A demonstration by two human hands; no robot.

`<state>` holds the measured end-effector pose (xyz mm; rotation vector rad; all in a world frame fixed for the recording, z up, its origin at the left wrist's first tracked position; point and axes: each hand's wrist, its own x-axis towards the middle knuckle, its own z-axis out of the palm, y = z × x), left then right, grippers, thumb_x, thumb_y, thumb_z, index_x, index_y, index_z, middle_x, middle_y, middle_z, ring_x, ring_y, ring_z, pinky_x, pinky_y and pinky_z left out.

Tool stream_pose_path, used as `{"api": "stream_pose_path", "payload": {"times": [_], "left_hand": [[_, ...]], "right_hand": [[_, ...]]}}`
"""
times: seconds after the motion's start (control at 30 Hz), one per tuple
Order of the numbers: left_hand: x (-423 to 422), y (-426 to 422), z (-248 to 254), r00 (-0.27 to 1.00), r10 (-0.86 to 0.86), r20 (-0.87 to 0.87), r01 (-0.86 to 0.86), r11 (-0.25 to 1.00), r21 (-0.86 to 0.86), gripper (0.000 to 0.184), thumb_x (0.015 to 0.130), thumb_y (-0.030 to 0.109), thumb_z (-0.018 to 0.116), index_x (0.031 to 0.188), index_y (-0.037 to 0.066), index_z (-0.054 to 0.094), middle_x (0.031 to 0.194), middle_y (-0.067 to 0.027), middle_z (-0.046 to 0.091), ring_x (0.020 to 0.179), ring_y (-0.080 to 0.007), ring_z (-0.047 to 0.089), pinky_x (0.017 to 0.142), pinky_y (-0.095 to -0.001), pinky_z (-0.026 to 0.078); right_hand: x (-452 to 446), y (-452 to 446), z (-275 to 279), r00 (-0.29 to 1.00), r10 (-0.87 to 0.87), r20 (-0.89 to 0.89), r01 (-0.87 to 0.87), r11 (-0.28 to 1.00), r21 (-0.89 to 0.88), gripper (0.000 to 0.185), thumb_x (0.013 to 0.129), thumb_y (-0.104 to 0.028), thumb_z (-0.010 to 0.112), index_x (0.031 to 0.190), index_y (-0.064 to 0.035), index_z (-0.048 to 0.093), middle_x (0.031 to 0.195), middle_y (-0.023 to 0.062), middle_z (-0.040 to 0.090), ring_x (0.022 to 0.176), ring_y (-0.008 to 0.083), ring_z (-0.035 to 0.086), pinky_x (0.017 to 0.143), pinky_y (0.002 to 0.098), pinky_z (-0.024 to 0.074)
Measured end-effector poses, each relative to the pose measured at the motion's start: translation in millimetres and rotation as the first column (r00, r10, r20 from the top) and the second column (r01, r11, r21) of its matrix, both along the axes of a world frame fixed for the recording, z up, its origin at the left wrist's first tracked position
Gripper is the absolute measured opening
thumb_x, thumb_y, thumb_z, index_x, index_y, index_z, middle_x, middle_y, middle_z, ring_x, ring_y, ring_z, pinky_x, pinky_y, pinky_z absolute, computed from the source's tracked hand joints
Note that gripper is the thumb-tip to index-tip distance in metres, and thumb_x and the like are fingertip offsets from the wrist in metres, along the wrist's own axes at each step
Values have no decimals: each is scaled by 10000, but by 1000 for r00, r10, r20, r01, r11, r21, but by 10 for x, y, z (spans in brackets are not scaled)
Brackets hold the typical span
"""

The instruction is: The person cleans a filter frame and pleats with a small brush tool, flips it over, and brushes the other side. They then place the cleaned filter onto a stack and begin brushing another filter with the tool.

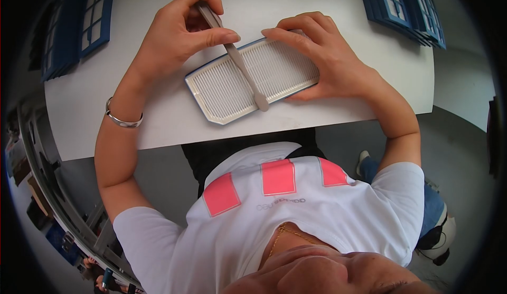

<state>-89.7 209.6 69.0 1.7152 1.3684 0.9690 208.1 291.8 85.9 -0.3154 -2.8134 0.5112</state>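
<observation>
My left grip (pixel 187 35) pinches the tool (pixel 244 71) and my right grip (pixel 328 54) clasps the filter (pixel 224 93), desk (pixel 174 122) edge near, open room beyond.

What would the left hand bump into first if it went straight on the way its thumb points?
Most likely the right hand, at the tip of its index finger, by the upper edge of the pleated panel. The left hand aims its thumb that way, though one view leaves depth unclear.

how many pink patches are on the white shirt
3: left patch, middle patch and right patch, in a row across the white shirt; more may be hidden.
</observation>
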Motion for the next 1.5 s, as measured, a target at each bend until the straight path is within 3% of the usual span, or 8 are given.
{"api": "stream_pose_path", "payload": {"times": [0.4, 0.47, 0.73, 0.93, 1.0, 1.13, 1.4, 1.5], "left_hand": [[0, -20, 82, 999, -44, -18, 44, 999, -1, 343, 812, 217, 856, 1015, 105, 604, 873, 18, 627, 759, -67, 659, 683, -176, 513], [-63, -17, 69, 998, 69, -16, -68, 998, 9, 358, 797, 212, 866, 1016, 104, 603, 865, 23, 606, 738, -60, 638, 671, -174, 511], [140, -53, 63, 999, -51, -8, 51, 998, 24, 346, 802, 217, 860, 1010, 112, 603, 919, 21, 606, 745, -68, 637, 679, -183, 514], [12, -41, 55, 996, 82, -24, -83, 995, -56, 357, 795, 206, 866, 1014, 108, 602, 918, 26, 588, 746, -57, 628, 671, -172, 498], [156, -65, 58, 999, -27, -39, 28, 999, 28, 345, 806, 214, 858, 1017, 114, 604, 916, 21, 614, 736, -65, 634, 657, -170, 492], [121, -80, 120, 988, 116, -99, -106, 990, 95, 351, 800, 217, 863, 1015, 111, 607, 864, 22, 633, 708, -57, 625, 641, -173, 486], [212, -82, 125, 991, 42, -129, -40, 999, 16, 355, 808, 241, 862, 1008, 91, 610, 796, 9, 652, 682, -50, 633, 625, -163, 470], [119, -73, 63, 976, 177, -131, -175, 984, 22, 343, 822, 243, 849, 1011, 87, 610, 798, -7, 666, 706, -55, 658, 640, -168, 488]], "right_hand": [[-12, -13, -14, 999, 37, 8, -37, 999, 1, 926, 582, -336, 897, 1421, -173, 541, 1317, 91, 567, 1206, 300, 509, 1009, 448, 393], [-10, -4, -8, 999, 40, 0, -40, 999, -9, 933, 586, -345, 896, 1428, -168, 534, 1318, 90, 566, 1212, 302, 507, 1013, 453, 389], [-9, -14, -1, 999, 46, 8, -46, 999, 7, 940, 600, -360, 894, 1442, -172, 521, 1320, 91, 564, 1208, 302, 511, 1012, 453, 390], [2, -8, -3, 999, 47, 8, -47, 999, -8, 946, 604, -362, 894, 1451, -176, 516, 1319, 89, 564, 1214, 302, 506, 1014, 452, 388], [-4, -16, -3, 998, 57, 17, -57, 998, 0, 944, 607, -360, 893, 1452, -175, 515, 1319, 88, 564, 1215, 302, 505, 1014, 450, 387], [-13, -20, 2, 998, 59, 17, -59, 998, -6, 950, 605, -361, 892, 1454, -165, 513, 1319, 95, 562, 1213, 306, 505, 1012, 451, 386], [-18, -29, -1, 997, 70, 13, -70, 998, -4, 944, 614, -347, 889, 1457, -157, 508, 1318, 106, 560, 1206, 317, 504, 1015, 459, 383], [-14, -34, -21, 998, 56, -1, -56, 998, -21, 943, 617, -344, 889, 1457, -153, 506, 1320, 108, 560, 1207, 322, 505, 1020, 462, 381]]}}
